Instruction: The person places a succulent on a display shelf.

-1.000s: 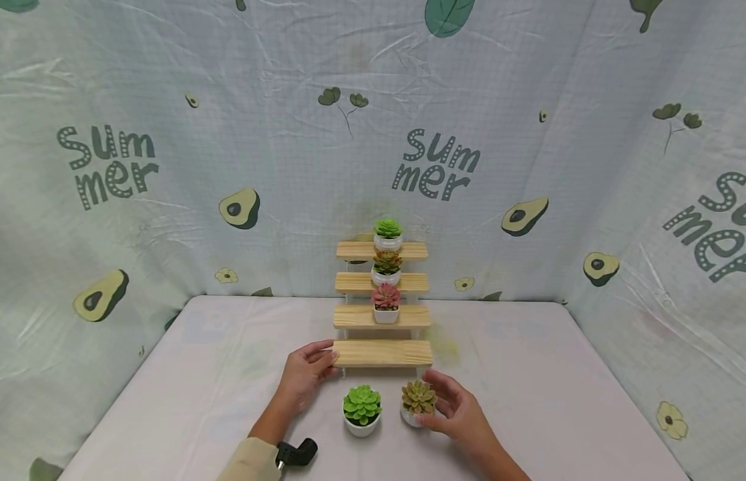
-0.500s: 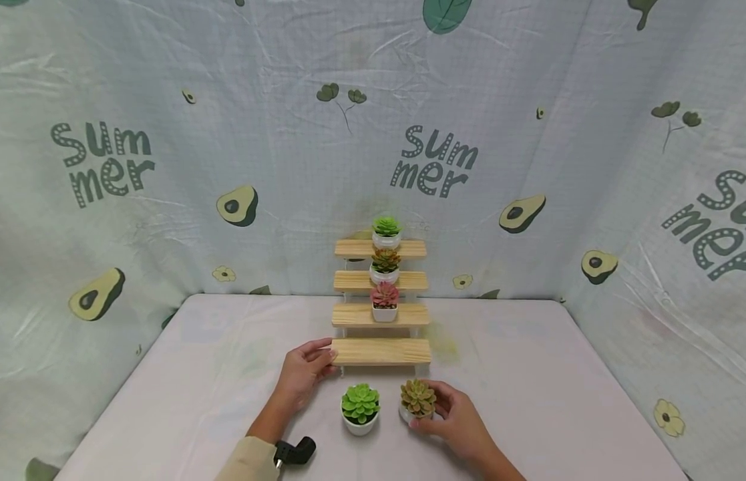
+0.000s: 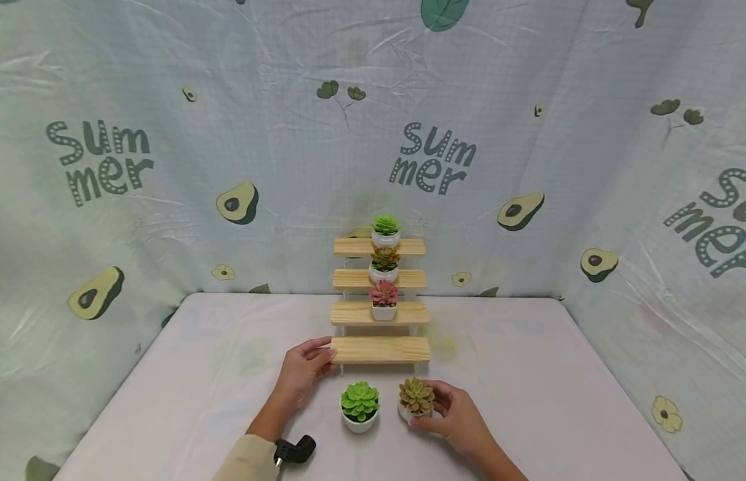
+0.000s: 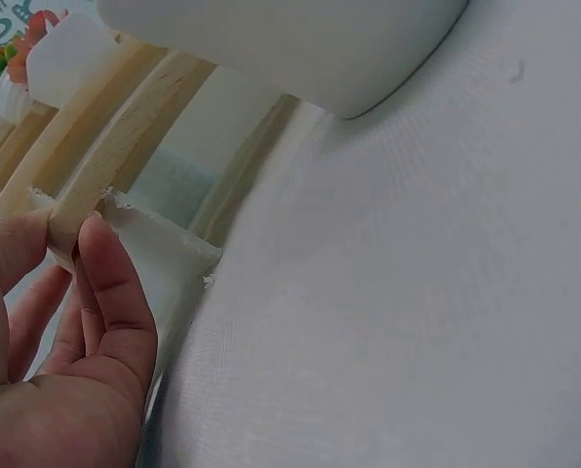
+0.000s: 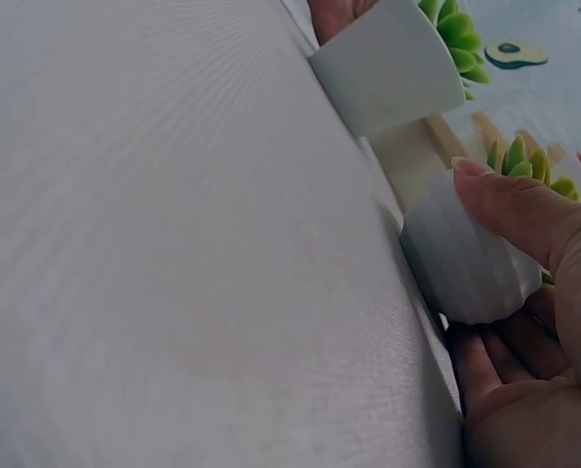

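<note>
A four-tier wooden stand rises at the middle of the table in the head view, and my left hand (image 3: 297, 379) pinches the left end of its lowest board (image 3: 380, 349) between thumb and fingers. My right hand (image 3: 459, 419) grips a potted succulent (image 3: 417, 395) with brownish-green leaves, thumb and fingers curled round its ribbed white pot (image 5: 471, 253). That pot stands upright, low at the table surface. Between my hands sits a bright green succulent (image 3: 360, 401) in a smooth white pot. The lowest board bears nothing.
Higher tiers hold a pink succulent (image 3: 384, 298), a reddish-green succulent (image 3: 385, 262) and, at the top, a green succulent (image 3: 386, 228), all in white pots. A white cloth covers the table (image 3: 529, 374). A printed curtain (image 3: 288, 167) hangs behind and at both sides.
My right hand has closed in round the brownish-green succulent's pot, its fingers drawing nearer. My left hand keeps its hold on the lowest board. The head view has tilted slightly.
</note>
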